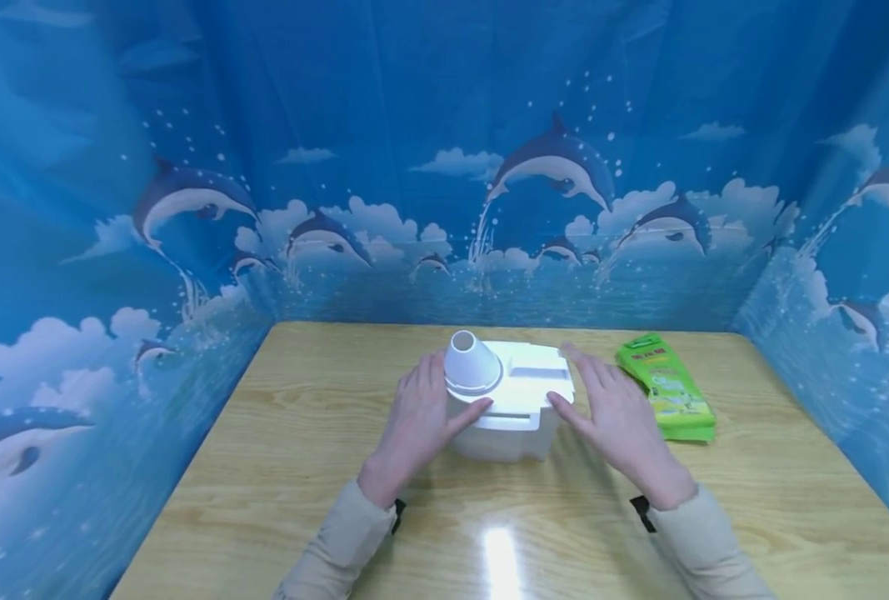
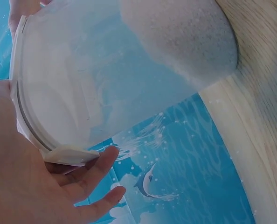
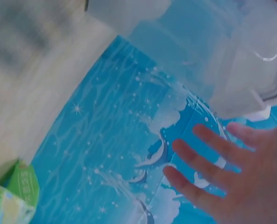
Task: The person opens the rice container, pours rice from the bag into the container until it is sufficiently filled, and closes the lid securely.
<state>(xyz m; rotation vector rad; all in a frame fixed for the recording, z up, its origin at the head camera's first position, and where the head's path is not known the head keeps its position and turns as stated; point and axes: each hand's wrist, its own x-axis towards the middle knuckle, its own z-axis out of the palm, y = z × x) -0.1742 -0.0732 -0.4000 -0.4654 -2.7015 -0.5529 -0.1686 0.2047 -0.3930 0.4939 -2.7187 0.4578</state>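
Observation:
A translucent plastic container with a white lid stands on the table between both hands. On the lid's left part sits a white cone-shaped piece, narrow end up. Pale, grainy contents show through the wall at the bottom. My left hand holds the lid's left side, thumb over its front edge and fingers round a white side flap. At the right side, my right hand has its fingers spread, the thumb tip right at the lid's front corner.
A green printed packet lies on the wooden table just right of my right hand. Blue curtains with dolphins and clouds rise behind the table and along both sides.

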